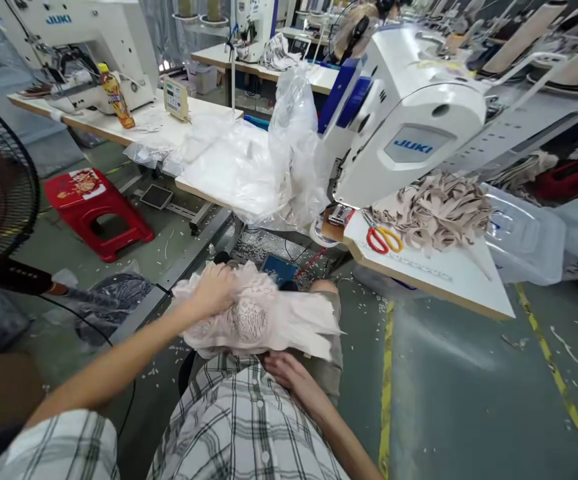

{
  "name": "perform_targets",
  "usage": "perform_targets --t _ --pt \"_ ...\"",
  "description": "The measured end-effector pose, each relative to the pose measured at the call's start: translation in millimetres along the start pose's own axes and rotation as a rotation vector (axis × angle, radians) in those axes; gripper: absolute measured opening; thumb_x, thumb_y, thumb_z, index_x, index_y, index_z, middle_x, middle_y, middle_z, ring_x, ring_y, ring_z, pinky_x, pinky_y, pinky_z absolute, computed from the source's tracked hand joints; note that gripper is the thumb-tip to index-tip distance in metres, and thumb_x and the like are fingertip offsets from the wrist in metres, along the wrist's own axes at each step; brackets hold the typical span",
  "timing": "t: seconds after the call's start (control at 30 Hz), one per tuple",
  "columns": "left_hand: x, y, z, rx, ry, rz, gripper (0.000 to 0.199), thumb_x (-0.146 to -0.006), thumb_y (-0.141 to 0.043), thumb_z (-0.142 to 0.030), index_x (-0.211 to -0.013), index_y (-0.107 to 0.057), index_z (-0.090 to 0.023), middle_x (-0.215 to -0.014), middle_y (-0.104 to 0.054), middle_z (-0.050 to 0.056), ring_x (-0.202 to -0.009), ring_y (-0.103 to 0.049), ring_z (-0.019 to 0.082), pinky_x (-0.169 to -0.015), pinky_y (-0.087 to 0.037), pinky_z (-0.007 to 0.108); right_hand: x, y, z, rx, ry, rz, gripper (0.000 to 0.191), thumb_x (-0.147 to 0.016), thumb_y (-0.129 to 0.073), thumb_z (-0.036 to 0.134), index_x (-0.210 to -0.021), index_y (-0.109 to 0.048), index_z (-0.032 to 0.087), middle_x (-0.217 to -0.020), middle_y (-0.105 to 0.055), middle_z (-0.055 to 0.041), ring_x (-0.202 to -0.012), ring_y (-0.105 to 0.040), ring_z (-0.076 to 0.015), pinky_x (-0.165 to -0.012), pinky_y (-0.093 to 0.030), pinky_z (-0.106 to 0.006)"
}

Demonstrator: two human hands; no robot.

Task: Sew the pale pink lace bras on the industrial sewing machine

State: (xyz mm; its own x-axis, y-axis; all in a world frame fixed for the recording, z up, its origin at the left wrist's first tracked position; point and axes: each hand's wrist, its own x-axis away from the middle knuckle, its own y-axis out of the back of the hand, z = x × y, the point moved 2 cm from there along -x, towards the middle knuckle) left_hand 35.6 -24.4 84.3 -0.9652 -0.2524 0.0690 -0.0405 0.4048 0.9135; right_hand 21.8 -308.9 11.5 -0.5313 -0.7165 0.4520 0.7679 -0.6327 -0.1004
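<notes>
A pile of pale pink lace bras [249, 317] lies across my lap, with plain fabric wings spread toward the right. My left hand [215, 288] rests on the far left of the pile, its fingers curled over the lace and closed on it. Close to the pile's near edge is my right hand [289, 372], with its fingers stretched out against my lap; its fingertips are partly hidden by the cloth, and no grip on it shows.
To the right, a white sewing machine [409, 120] stands over a table [449, 277] with scissors [383, 239] and beige fabric strips [439, 210]. Clear plastic bags [249, 160] cover the table ahead. A red stool [99, 210] and black fan [3, 173] stand left.
</notes>
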Motion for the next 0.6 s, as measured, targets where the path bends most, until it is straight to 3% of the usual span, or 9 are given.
perform_targets --t 0.07,0.17,0.2,0.27,0.37,0.4,0.47,0.5,0.6 --pt "15.8 -31.2 -8.1 -0.051 -0.065 -0.008 0.027 -0.079 -0.061 -0.018 -0.106 -0.066 -0.017 -0.130 -0.062 0.016 -0.128 -0.050 0.033 -0.118 -0.022 0.052 10.5 12.7 2.6 0.146 0.023 -0.029 0.038 -0.091 -0.053 0.055 -0.093 -0.064 0.019 -0.090 -0.072 -0.0106 -0.082 -0.068 -0.0239 -0.077 -0.056 -0.041" --pt "32.2 -47.0 -15.6 -0.106 -0.103 -0.040 0.032 -0.086 -0.049 -0.015 -0.115 -0.064 -0.018 -0.141 -0.055 0.014 -0.133 -0.047 0.030 -0.118 -0.023 0.049 -6.5 11.2 41.6 0.479 0.353 -0.155 0.035 -0.092 -0.057 0.047 -0.113 -0.062 0.020 -0.114 -0.067 -0.0122 -0.106 -0.062 -0.0252 -0.094 -0.050 -0.042" --pt "36.8 -43.9 -16.0 -0.123 -0.099 -0.059 0.033 -0.087 -0.049 -0.017 -0.117 -0.062 -0.019 -0.142 -0.054 0.012 -0.133 -0.047 0.028 -0.117 -0.025 0.046 -22.2 5.1 56.2 0.598 0.476 -0.151 0.045 -0.089 -0.062 0.046 -0.127 -0.057 0.022 -0.131 -0.059 -0.0132 -0.123 -0.053 -0.0275 -0.106 -0.042 -0.045" --pt "48.8 -27.9 -10.8 -0.170 -0.029 -0.132 0.032 -0.092 -0.045 -0.025 -0.118 -0.061 -0.020 -0.137 -0.058 0.011 -0.129 -0.049 0.026 -0.113 -0.031 0.043 -62.1 -9.1 75.7 0.816 0.595 -0.113 0.062 -0.084 -0.069 0.045 -0.138 -0.050 0.019 -0.147 -0.046 -0.0156 -0.138 -0.038 -0.0316 -0.116 -0.029 -0.051" --pt "75.2 2.0 11.7 -0.271 0.197 -0.277 0.035 -0.095 -0.038 -0.041 -0.094 -0.063 -0.017 -0.098 -0.067 0.017 -0.100 -0.060 0.032 -0.088 -0.044 0.045 -114.4 -20.4 81.0 0.993 0.597 -0.009 0.062 -0.081 -0.073 0.038 -0.134 -0.054 0.013 -0.144 -0.048 -0.0194 -0.136 -0.038 -0.0338 -0.117 -0.024 -0.053" --pt "83.7 7.6 21.0 -0.299 0.273 -0.282 0.037 -0.093 -0.040 -0.049 -0.080 -0.060 -0.020 -0.082 -0.065 0.013 -0.084 -0.061 0.030 -0.075 -0.044 0.042 -124.4 -19.7 80.7 1.005 0.598 -0.002 0.061 -0.079 -0.074 0.038 -0.131 -0.056 0.013 -0.142 -0.050 -0.0188 -0.134 -0.041 -0.0332 -0.116 -0.025 -0.052" --pt "94.9 6.4 38.0 -0.305 0.417 -0.020 0.043 -0.087 -0.042 -0.060 -0.062 -0.045 -0.025 -0.062 -0.057 0.007 -0.062 -0.056 0.026 -0.059 -0.039 0.036 -132.0 -14.2 83.8 0.988 0.617 0.012 0.061 -0.078 -0.076 0.043 -0.129 -0.059 0.015 -0.139 -0.054 -0.0158 -0.132 -0.044 -0.0310 -0.116 -0.027 -0.049" --pt "97.5 3.6 41.4 -0.273 0.406 0.084 0.043 -0.088 -0.038 -0.057 -0.059 -0.041 -0.025 -0.059 -0.055 0.006 -0.058 -0.054 0.024 -0.058 -0.038 0.036 -130.5 -10.8 88.3 0.966 0.624 0.026 0.063 -0.078 -0.075 0.047 -0.131 -0.058 0.017 -0.140 -0.054 -0.0147 -0.132 -0.045 -0.0299 -0.116 -0.028 -0.047" --pt "95.9 7.5 26.7 -0.160 0.271 0.078 0.045 -0.090 -0.033 -0.055 -0.056 -0.040 -0.026 -0.060 -0.055 0.007 -0.062 -0.056 0.025 -0.062 -0.041 0.036 -112.8 -2.7 114.6 0.857 0.670 0.049 0.087 -0.076 -0.070 0.063 -0.145 -0.045 0.017 -0.150 -0.045 -0.0154 -0.139 -0.039 -0.0301 -0.116 -0.030 -0.043"
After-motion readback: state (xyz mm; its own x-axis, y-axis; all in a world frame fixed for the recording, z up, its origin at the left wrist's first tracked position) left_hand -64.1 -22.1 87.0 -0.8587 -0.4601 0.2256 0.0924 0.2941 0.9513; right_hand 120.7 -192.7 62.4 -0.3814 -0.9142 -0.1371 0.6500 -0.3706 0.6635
